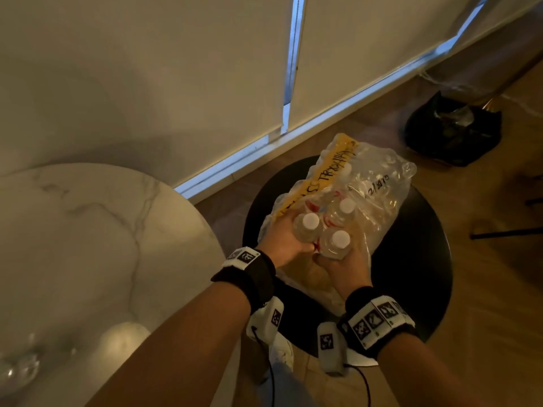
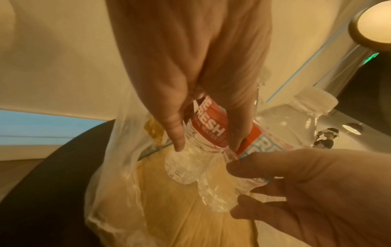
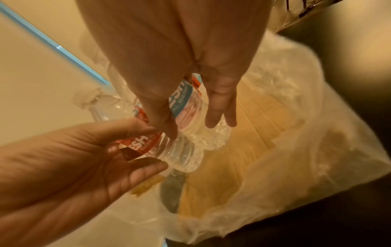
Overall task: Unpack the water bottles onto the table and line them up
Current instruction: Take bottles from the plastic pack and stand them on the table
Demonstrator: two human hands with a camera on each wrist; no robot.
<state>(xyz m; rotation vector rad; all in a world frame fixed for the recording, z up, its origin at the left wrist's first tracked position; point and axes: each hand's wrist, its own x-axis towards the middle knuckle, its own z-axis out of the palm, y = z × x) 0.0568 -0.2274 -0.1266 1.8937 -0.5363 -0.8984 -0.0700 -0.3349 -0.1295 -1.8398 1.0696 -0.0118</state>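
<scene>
A torn clear plastic pack of water bottles lies on a round black stool. My left hand grips one white-capped bottle around its red label. Touching it on the right, a second bottle is held by my right hand, fingers curled round its blue-and-red label. Both bottles stand upright just above the pack's open near end. A third capped bottle stays inside the wrap. The marble table is to the left.
A yellow tape strip with black handwriting runs along the pack. Cardboard lines the pack's bottom. A black bag sits on the wooden floor at the back right. Blurred clear things stand at the table's near left edge.
</scene>
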